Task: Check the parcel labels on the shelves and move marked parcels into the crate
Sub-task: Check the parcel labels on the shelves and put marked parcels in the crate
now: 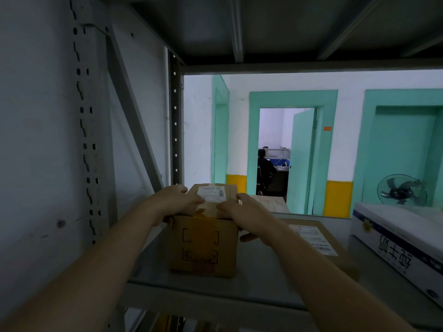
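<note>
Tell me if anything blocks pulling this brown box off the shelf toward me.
Nothing visible does. Both the left hand and right hand already grip the brown box, and the shelf in front is bare. The crate isn't in view.

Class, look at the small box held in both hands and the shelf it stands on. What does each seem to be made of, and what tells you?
Small box: brown cardboard, matte, with taped flaps and a paper label. Shelf: apparently grey painted metal, smooth, with punched uprights.

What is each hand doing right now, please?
Left hand: grips the top left edge of the brown parcel, fingers curled over it.
Right hand: holds the parcel's top right edge, thumb on its side.
</note>
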Demonstrator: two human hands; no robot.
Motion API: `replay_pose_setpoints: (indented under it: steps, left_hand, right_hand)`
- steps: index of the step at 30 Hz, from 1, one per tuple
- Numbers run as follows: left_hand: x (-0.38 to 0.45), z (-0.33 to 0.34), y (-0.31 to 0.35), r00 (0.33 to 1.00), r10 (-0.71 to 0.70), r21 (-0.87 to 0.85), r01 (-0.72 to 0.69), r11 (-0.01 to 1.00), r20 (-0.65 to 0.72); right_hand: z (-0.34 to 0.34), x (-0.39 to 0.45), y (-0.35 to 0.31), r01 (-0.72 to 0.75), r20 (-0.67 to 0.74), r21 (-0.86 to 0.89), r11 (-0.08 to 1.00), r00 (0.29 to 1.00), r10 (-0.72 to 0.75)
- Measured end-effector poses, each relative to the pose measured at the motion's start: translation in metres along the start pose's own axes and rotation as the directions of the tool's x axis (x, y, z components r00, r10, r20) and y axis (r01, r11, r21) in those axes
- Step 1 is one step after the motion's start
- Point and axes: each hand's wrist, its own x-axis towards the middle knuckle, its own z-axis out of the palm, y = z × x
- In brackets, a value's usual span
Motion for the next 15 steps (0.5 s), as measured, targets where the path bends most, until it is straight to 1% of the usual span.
replay_pose_setpoints:
  steps: [3,5,7,11,15]
  left_hand:
    - [0.004,-0.002,0.006,0.988,0.083,0.076,-0.074,0.994,-0.133]
    - [0.001,0.000,0.017,0.961,0.178,0.101,-0.159,0.982,-0.212]
    - [-0.006,0.007,0.033,0.931,0.269,0.091,-0.254,0.963,-0.248]
    - [-0.021,0.032,0.069,0.863,0.443,0.070,-0.440,0.895,-0.243]
    - [-0.037,0.062,0.099,0.843,0.518,0.056,-0.516,0.855,-0.143]
  right_hand:
    - [-0.008,0.001,0.005,0.036,-0.085,-0.046,0.998,0.996,-0.039]
    - [-0.019,0.000,0.011,0.081,-0.168,-0.130,0.988,0.981,-0.102]
    - [-0.032,-0.004,0.018,0.099,-0.228,-0.216,0.971,0.962,-0.149]
    - [-0.062,-0.025,0.031,0.077,-0.307,-0.298,0.952,0.936,-0.172]
    - [-0.089,-0.047,0.052,-0.004,-0.393,-0.349,0.937,0.909,-0.142]
